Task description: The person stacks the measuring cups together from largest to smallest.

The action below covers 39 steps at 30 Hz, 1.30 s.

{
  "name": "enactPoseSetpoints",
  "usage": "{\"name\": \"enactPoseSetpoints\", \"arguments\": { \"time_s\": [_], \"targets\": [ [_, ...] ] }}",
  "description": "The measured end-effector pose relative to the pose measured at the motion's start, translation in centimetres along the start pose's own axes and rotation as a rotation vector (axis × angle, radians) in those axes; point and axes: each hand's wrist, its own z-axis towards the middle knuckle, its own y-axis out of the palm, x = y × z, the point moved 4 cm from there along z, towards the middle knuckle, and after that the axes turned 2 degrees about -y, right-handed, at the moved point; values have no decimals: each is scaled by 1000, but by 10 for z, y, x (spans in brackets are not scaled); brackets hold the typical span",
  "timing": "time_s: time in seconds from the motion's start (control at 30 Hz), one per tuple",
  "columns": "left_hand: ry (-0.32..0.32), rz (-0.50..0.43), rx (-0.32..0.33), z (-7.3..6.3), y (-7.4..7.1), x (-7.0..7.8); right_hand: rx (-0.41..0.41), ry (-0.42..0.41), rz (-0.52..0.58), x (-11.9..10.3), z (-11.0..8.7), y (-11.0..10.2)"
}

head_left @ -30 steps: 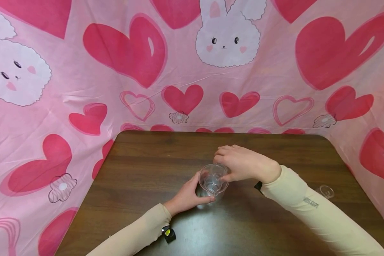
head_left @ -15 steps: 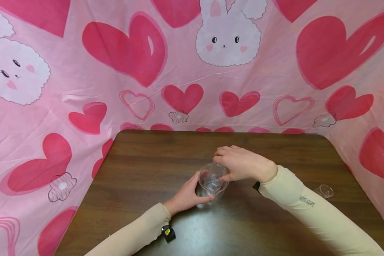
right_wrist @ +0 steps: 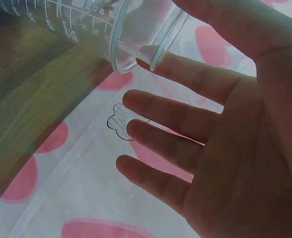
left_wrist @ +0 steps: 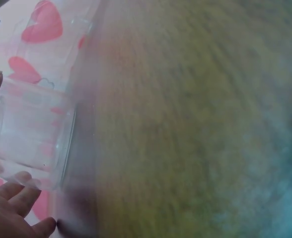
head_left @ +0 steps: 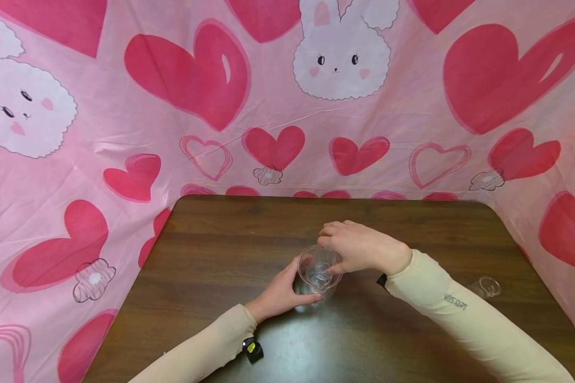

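Observation:
Near the table's centre my left hand grips a larger clear beaker from the left side, its thumb across the front. A smaller clear beaker sits inside its mouth. From above, my right hand pinches the smaller beaker's rim. Up close in the right wrist view, that inner rim stands out beyond the graduated outer beaker, between thumb and index finger; the other fingers extend free. The left wrist view shows the larger beaker with fingertips against its wall.
Another small clear beaker is on the right part of the brown wooden table, beside my right sleeve. Pink cloth with hearts and rabbits hangs behind the table and at both sides.
My right hand has sunk slightly, and the smaller beaker sits a little deeper inside the larger one. The left hand holds its place.

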Motion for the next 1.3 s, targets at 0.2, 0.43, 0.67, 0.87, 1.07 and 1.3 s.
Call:
{"name": "enactPoseSetpoints", "arguments": {
  "time_s": [0.2, 0.43, 0.67, 0.87, 1.07, 1.3],
  "targets": [
    [-15, -12, -14, -1, 0, 0, -1, -8, 3, -2, 3, 3],
    [-26, -18, -21, -1, 0, -1, -16, -8, -3, -3, 6, 8],
    [-16, -23, -21, 0, -1, -1, -40, -13, -30, -6, 10, 12],
    [-17, -20, -20, 0, -1, -2, -49, -18, -32, -7, 13, 17],
    [-15, -15, -18, 0, -1, -2, -52, -26, -56, -9, 14, 22],
    [-8, -17, -16, 1, -1, -3, -28, -22, -116, -10, 15, 24]
  ]
}}
